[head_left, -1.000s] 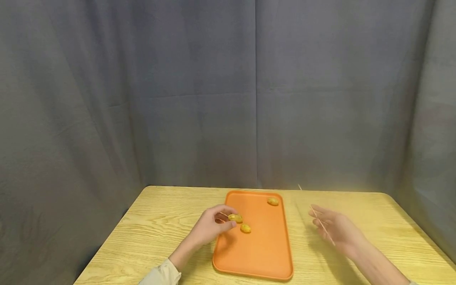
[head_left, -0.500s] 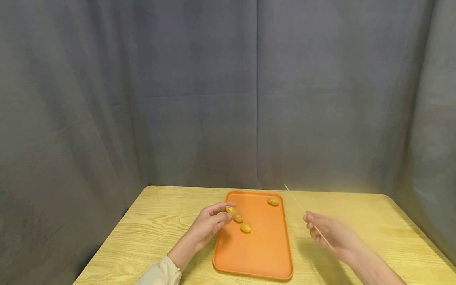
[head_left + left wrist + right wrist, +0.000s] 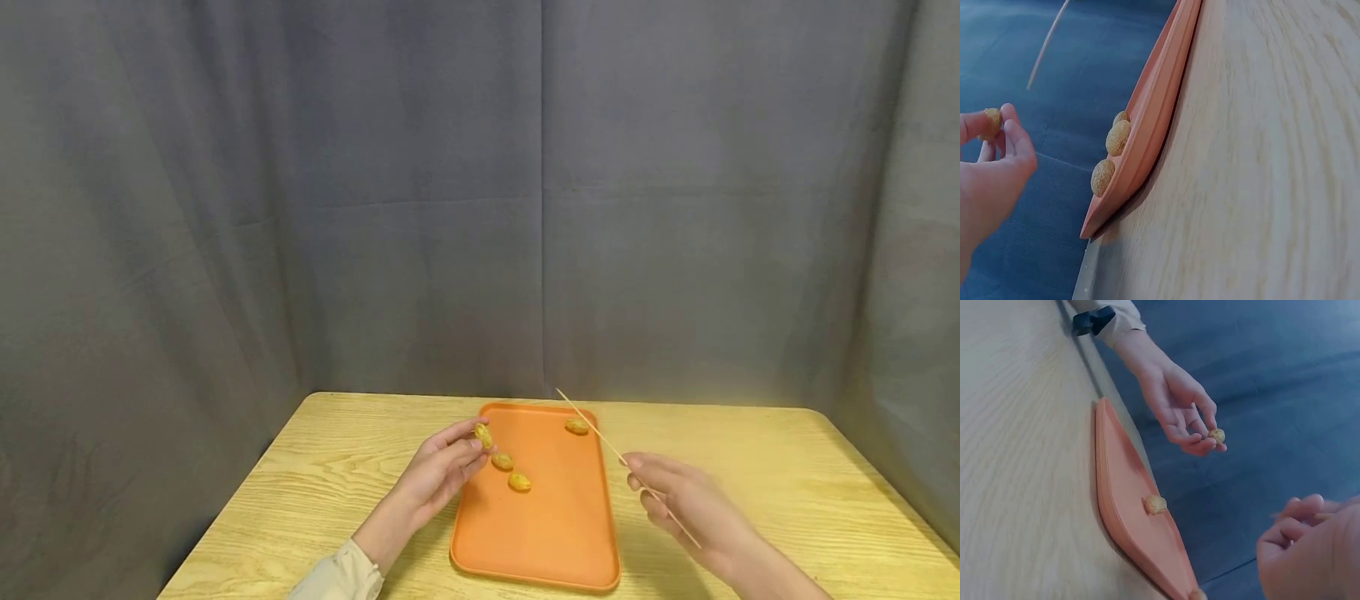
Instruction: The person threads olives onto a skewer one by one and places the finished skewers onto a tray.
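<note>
In the head view my left hand (image 3: 438,479) pinches a small golden-brown oval piece (image 3: 483,435) with a rough, wrinkled skin, held up over the left side of an orange tray (image 3: 543,542). The left wrist view shows this piece (image 3: 991,124) between thumb and fingertips, above the tray. My right hand (image 3: 690,504) grips a thin wooden skewer (image 3: 588,423) on the tray's right side. The skewer slants up and left, its tip overlapping the tray's far edge. Two similar pieces, one (image 3: 502,462) beside another (image 3: 519,482), lie near the left hand.
A third loose piece (image 3: 577,426) sits in the tray's far right corner. The tray lies on a light wood table (image 3: 322,450). Grey curtains (image 3: 420,250) hang behind the table and at both sides.
My left hand has raised and turned its piece, which now stands more upright and apart from the one on the tray. My right hand has moved left, bringing the skewer tip over the tray's far edge.
</note>
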Tool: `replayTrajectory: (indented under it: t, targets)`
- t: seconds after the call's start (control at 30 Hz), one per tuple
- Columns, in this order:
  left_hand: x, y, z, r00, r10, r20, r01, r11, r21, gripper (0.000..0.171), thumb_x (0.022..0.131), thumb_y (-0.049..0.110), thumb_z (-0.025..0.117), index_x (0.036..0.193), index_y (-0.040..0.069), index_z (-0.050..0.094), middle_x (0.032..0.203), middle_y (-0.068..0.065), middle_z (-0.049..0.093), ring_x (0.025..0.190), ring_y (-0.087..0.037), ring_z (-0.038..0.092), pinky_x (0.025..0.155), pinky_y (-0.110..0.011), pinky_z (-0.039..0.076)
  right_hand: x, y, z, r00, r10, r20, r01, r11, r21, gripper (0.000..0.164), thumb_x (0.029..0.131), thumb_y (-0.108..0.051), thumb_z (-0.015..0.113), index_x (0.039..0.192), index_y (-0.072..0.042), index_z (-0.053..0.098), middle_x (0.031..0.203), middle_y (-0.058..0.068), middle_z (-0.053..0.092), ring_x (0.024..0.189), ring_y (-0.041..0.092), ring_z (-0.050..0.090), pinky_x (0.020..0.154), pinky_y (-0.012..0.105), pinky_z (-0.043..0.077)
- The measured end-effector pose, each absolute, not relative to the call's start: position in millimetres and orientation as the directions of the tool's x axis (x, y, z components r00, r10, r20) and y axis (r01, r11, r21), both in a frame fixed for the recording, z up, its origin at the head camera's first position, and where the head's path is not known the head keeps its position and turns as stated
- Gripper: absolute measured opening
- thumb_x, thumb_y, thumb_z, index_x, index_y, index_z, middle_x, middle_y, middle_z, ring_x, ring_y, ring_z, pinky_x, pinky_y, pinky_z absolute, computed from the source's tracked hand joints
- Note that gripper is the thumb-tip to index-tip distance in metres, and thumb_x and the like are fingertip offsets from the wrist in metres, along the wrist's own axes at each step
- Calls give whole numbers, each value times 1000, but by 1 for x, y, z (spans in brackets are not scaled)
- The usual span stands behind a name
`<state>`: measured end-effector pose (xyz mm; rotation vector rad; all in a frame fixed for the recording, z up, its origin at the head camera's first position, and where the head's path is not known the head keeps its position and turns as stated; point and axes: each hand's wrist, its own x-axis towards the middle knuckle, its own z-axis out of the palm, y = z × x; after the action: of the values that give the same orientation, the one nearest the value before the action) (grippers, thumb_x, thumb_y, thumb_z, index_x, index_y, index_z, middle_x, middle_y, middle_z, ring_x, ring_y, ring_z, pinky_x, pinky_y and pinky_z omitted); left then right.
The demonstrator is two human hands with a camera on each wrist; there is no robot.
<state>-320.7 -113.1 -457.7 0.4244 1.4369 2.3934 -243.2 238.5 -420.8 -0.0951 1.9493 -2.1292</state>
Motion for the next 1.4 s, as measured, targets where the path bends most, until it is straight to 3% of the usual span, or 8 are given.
replayTrajectory:
  t: [0.07,0.17,0.37,0.5,0.63,0.77,1.13,1.4]
  targets:
    - [-321,-112,-456,-908,411,83,-136,-476,869,60,99,-2,60,153,-6,35,128,-15,51,130,-34,54,109,-36,42,-239,235,-417,-966,-236,-105,114,-25,-993,54,102,-28,63,143,4,49,109,6,60,88,10,55,83,26,49]
    - [-321,-112,-455,-912,403,84,-146,-508,849,58,99,-4,58,153,-5,36,134,-17,46,132,-34,52,108,-34,43,-232,229,-413,-968,-246,-51,42,42,-998,47,102,-28,64,139,0,56,101,7,59,83,15,52,87,32,47]
    - [-320,-111,-453,-925,367,99,-132,-555,821,52,102,-3,56,152,-2,41,145,-24,41,128,-30,55,108,-33,42,-218,216,-408,-964,-250,92,-128,133,-983,36,101,-29,66,128,-4,65,64,-1,34,55,13,28,66,27,44]
    - [-318,-110,-452,-930,354,99,-134,-578,805,50,103,-2,55,151,-2,41,145,-22,45,129,-29,55,109,-33,42,-212,211,-409,-947,-293,127,-183,172,-968,32,101,-26,67,127,-7,68,62,-4,35,51,9,29,54,24,41]
    - [-316,-107,-451,-930,351,105,-137,-598,789,51,103,-3,56,151,-2,41,144,-22,48,129,-29,55,109,-34,42,-210,207,-413,-935,-318,156,-238,238,-942,26,100,-26,68,122,-12,72,90,3,64,58,8,49,55,25,45]
    - [-313,-104,-449,-928,353,118,-133,-611,780,52,102,-2,57,151,-2,41,142,-23,47,123,-27,58,109,-34,42,-210,205,-417,-932,-325,162,-257,272,-927,25,99,-27,70,120,-14,74,126,10,66,90,20,70,69,33,54]
    - [-310,-99,-447,-924,358,133,-125,-613,780,52,102,-1,59,151,-3,41,130,-17,56,121,-26,59,109,-34,42,-211,204,-418,-934,-313,170,-264,290,-920,25,99,-28,70,120,-16,75,127,8,67,99,24,70,79,38,53]
    - [-310,-98,-448,-931,348,114,-139,-623,769,52,101,-1,61,149,-4,40,121,-12,60,115,-22,61,110,-35,40,-212,206,-419,-924,-346,161,-256,249,-934,28,100,-24,69,123,-9,73,130,12,66,100,24,70,79,39,54]
